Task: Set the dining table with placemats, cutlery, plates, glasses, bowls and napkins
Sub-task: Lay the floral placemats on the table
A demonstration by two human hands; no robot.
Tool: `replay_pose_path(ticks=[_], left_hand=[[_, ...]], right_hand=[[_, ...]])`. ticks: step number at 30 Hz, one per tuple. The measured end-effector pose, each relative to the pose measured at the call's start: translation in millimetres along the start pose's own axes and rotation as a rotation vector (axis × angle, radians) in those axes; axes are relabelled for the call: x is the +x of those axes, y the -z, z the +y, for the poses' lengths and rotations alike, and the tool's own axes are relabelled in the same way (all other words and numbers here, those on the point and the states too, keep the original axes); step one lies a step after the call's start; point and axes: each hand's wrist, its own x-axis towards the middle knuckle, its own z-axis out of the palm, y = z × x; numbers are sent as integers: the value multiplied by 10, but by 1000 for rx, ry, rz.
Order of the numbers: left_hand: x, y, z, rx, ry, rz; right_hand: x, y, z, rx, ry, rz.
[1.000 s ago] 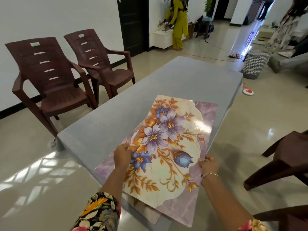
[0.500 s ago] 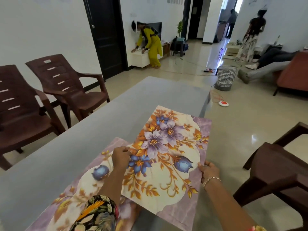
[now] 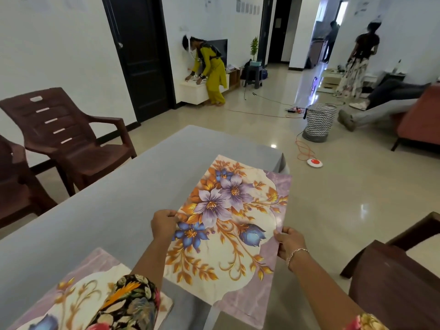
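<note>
Placemat (image 3: 228, 225) held above table (image 3: 119, 198) right edge, partly overhanging | left hand (image 3: 164, 222) pinches its left side, right hand (image 3: 289, 242) its right | likely step: laying mats; second mat (image 3: 83, 289) lies near-left | next: lower flat, square to edge

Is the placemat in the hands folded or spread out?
Spread out: the placemat shows its flowered face flat, with no fold in view; the left hand and right hand grip opposite edges.

Floral placemat (image 3: 238, 210) (lilac border) overhangs the table (image 3: 119, 198) right edge; second placemat (image 3: 78, 289) lies flat at the near edge.
</note>
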Motion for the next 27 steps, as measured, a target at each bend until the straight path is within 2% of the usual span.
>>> replay_pose_path(ticks=[9,15,27], left_hand=[[1228,-582,463,48,25,-6],[1962,-850,606,123,61,-2],[2359,-1204,706,298,169,63]], right_hand=[[1245,-453,-680,-127,-94,-71],[1961,-769,-859,-173,-176,-88],[2627,-867,-998,-401,-249,-267]])
